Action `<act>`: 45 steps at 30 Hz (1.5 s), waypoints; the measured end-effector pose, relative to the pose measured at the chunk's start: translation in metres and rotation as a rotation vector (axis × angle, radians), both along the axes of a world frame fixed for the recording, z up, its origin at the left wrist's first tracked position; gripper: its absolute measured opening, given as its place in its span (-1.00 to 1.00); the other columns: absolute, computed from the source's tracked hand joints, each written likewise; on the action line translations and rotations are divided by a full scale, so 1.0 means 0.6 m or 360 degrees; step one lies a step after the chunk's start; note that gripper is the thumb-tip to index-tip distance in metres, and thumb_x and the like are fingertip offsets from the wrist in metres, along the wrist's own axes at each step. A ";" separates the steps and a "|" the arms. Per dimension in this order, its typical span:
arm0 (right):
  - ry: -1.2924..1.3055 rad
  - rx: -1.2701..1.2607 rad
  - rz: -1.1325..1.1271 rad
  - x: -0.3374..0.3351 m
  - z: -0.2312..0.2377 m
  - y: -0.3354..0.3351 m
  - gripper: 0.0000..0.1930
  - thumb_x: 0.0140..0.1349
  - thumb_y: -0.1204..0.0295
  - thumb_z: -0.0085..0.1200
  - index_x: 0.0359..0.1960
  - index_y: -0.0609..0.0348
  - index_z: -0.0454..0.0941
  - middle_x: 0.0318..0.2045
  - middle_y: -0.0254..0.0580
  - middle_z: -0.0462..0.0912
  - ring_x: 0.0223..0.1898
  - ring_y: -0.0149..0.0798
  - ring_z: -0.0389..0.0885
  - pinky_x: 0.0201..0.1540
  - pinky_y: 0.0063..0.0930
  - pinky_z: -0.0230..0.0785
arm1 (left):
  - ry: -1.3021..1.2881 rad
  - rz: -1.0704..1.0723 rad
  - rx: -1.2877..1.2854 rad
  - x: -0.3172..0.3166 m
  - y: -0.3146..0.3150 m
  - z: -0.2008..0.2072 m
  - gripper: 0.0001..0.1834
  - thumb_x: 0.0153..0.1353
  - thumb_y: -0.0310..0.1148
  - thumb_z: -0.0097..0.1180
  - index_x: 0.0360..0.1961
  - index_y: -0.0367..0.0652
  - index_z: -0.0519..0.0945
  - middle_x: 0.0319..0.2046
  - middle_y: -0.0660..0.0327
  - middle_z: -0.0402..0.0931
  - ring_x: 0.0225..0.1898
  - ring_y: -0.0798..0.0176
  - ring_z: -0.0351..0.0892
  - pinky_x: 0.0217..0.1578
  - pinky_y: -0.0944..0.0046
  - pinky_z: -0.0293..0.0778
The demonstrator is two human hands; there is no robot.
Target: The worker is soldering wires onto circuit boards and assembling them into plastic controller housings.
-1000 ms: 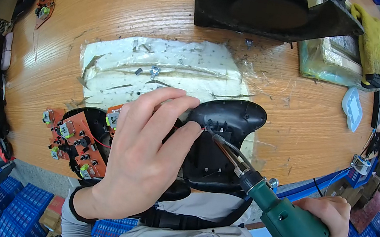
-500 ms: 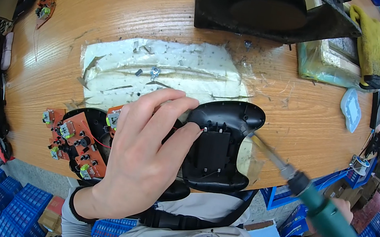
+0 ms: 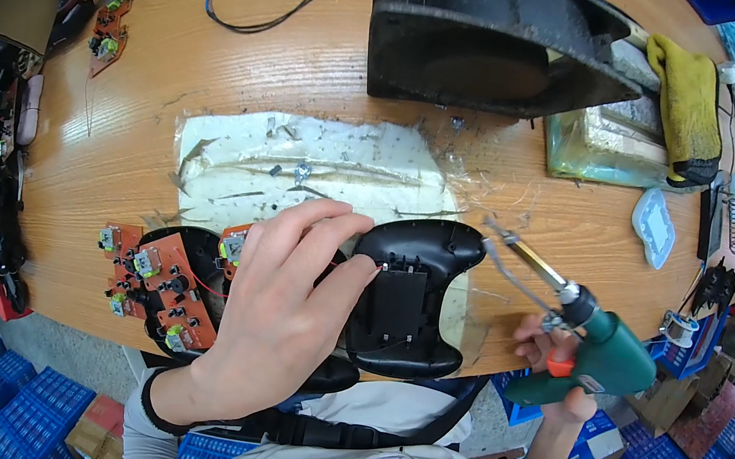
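My left hand [image 3: 283, 308] is closed over the left edge of a black game controller shell [image 3: 453, 245], its thumb near a red wire. The shell lies with its inside up and a black rectangular battery box [image 3: 398, 304] in its middle. Beside it, partly under my hand, another black shell half carries orange circuit boards [image 3: 180, 287] with green and silver parts. My right hand [image 3: 574, 409] grips a green power screwdriver [image 3: 617, 357] with an orange-red trigger. Its long bit [image 3: 534, 261] points far left, apart from the shell. A thin grey metal strip, perhaps tweezers [image 3: 516, 280], shows beside the bit.
A large black fan [image 3: 496, 60] stands at the far side. Right of it lie a wrapped block [image 3: 598, 147], a yellow cloth bundle [image 3: 689, 109] and a pale blue dish [image 3: 653, 228]. A scrap-strewn whitish sheet [image 3: 254, 146] lies beyond the shells. Blue crates [image 3: 46, 409] stand below the table.
The screwdriver has drawn away from the shell, turning more into side view. My right hand has come further into view around its handle. My left hand keeps its hold.
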State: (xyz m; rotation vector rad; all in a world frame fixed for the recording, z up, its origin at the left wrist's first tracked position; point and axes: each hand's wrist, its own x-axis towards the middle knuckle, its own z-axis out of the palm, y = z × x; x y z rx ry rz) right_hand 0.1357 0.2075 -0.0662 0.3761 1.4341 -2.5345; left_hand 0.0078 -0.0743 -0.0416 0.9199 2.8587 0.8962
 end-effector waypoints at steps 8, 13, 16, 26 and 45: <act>-0.0044 0.0140 0.0032 0.001 -0.016 -0.009 -0.02 -0.13 0.03 0.31 0.30 0.25 0.11 0.28 0.29 0.09 0.31 0.23 0.06 0.30 -0.20 -0.03 | -0.0011 -0.0020 0.0019 -0.001 0.006 0.007 -0.85 -0.08 -0.54 0.24 -0.42 -0.25 0.57 -0.15 0.18 0.49 -0.04 0.08 0.43 -0.09 0.15 0.29; 0.0140 -0.0052 0.0005 -0.015 -0.024 -0.034 -0.45 -0.04 0.29 0.23 -0.02 0.33 0.42 -0.16 -0.04 0.53 0.14 0.08 0.36 0.28 0.20 -0.06 | 0.0035 -0.0007 0.0070 0.000 0.004 0.006 -0.85 -0.08 -0.55 0.24 -0.42 -0.26 0.58 -0.16 0.15 0.48 -0.05 0.07 0.43 -0.10 0.13 0.30; 0.0159 -0.0092 -0.0025 -0.021 -0.023 -0.047 -0.41 -0.06 0.30 0.23 0.03 0.34 0.41 -0.15 0.01 0.55 0.12 0.09 0.39 0.28 0.15 -0.03 | 0.0037 -0.0033 0.0090 -0.003 0.000 0.010 -0.82 -0.08 -0.52 0.26 -0.39 -0.26 0.58 -0.17 0.12 0.48 -0.04 0.05 0.43 -0.07 0.12 0.31; 0.0173 -0.0134 0.0042 -0.048 0.001 -0.086 -0.43 -0.03 0.26 0.24 0.01 0.32 0.43 0.00 0.10 0.49 0.11 0.06 0.40 0.23 -0.02 0.10 | -0.0168 0.0469 -0.0178 -0.013 -0.142 0.031 -0.48 -0.06 -0.35 0.28 0.00 -0.18 0.49 0.06 0.05 0.36 0.08 -0.01 0.31 0.10 0.11 0.22; 0.0192 -0.0595 0.1189 -0.092 -0.013 -0.218 -0.32 0.18 0.04 0.09 0.23 0.17 0.24 0.24 -0.03 0.26 0.23 -0.14 0.27 0.26 -0.26 0.08 | -0.0367 0.1662 -0.0457 0.383 -0.401 0.030 -0.63 0.07 -0.38 0.21 -0.07 -0.25 0.49 0.02 -0.05 0.35 0.06 -0.14 0.32 0.06 0.08 0.26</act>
